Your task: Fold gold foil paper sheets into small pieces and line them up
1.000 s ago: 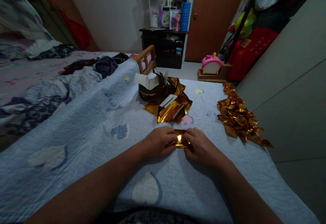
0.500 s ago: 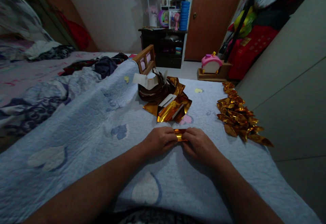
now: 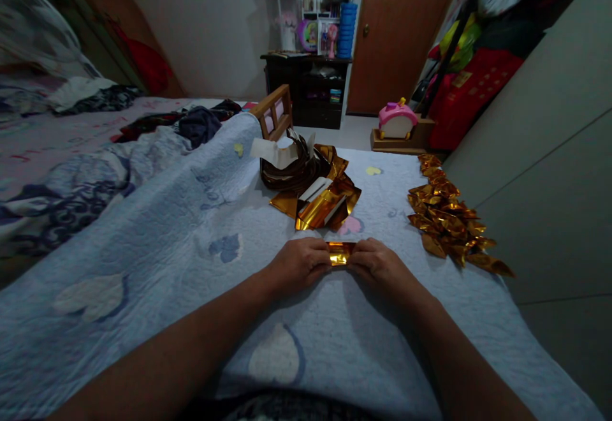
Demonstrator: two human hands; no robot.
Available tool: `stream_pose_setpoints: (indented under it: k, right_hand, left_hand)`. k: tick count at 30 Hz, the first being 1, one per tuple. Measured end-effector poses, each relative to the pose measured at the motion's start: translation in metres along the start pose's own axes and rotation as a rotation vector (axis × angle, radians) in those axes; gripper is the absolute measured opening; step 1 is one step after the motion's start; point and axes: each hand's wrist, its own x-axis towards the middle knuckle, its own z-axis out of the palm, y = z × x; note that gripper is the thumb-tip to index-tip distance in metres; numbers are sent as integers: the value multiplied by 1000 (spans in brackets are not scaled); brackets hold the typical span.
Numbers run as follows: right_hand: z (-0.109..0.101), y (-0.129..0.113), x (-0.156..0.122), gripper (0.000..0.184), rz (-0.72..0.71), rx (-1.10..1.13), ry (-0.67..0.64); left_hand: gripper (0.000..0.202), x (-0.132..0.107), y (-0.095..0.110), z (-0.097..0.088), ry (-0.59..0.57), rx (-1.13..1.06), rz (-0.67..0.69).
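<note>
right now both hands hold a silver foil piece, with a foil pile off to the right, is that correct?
Not silver: the head view shows that the foil piece is gold. The left hand and right hand do hold it, and the foil pile does lie to the right.

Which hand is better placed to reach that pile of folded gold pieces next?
Probably the right hand: it is nearer the gold pile, with the left hand farther off, beyond the gold strip that both hold.
</note>
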Motion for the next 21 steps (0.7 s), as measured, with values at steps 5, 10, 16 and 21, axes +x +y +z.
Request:
stream_pose_setpoints:
  k: [5,10,16,21]
  right_hand:
    - [-1,-1,0,18,18,116,5]
    - [3,-2,3,16,90,146,32]
    - [11,-2,5,14,179,143,74]
    - [14,-4,7,14,225,131,72]
  left_hand:
    - [21,1,1,-4,-14,-60,-11]
    - [17,3,3,-4,16,-96,-100]
    - [9,5,5,0,16,-185,-284]
    - [8,6,5,2,4,-187,-361]
